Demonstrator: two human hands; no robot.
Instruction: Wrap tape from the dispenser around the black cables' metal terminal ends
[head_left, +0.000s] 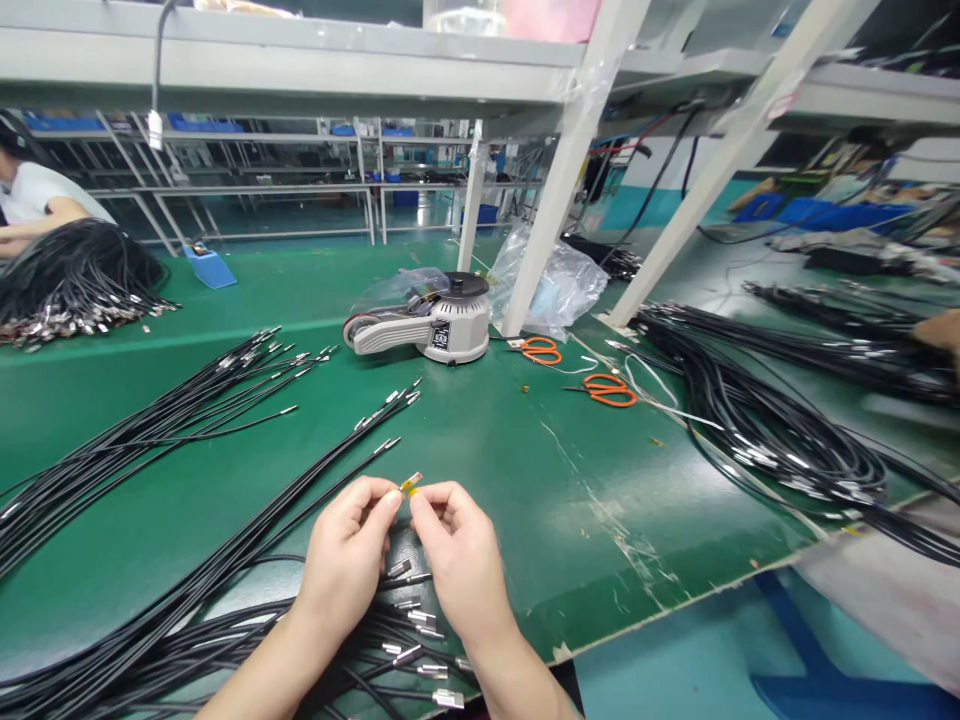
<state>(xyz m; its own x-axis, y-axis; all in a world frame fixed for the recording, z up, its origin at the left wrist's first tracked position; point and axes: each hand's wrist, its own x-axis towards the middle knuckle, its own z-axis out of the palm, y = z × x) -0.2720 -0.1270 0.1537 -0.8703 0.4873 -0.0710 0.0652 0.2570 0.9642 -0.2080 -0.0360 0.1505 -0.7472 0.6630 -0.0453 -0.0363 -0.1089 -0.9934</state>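
Observation:
My left hand [346, 552] pinches a small cable connector [415, 479] between thumb and forefinger, its metal tip pointing up to the right. A strip of yellow tape [409, 487] sits around or against the connector. The thumb and forefinger of my right hand [463, 560] close at the tape's lower right edge; how much of it they grip is hidden. Under my wrists lies a bundle of black cables [247, 645] with silver metal ends [409, 656]. Just left of my hands, another group of black cables [315, 470] stretches diagonally over the green table [480, 430].
A grey-white tape dispenser [457, 335] stands ahead, beside white shelf posts [551, 170] and a clear plastic bag [559, 285]. Two orange-handled scissors [611, 390] lie to its right. More cable bundles [757, 400] lie on both sides. A person [52, 195] sits at far left.

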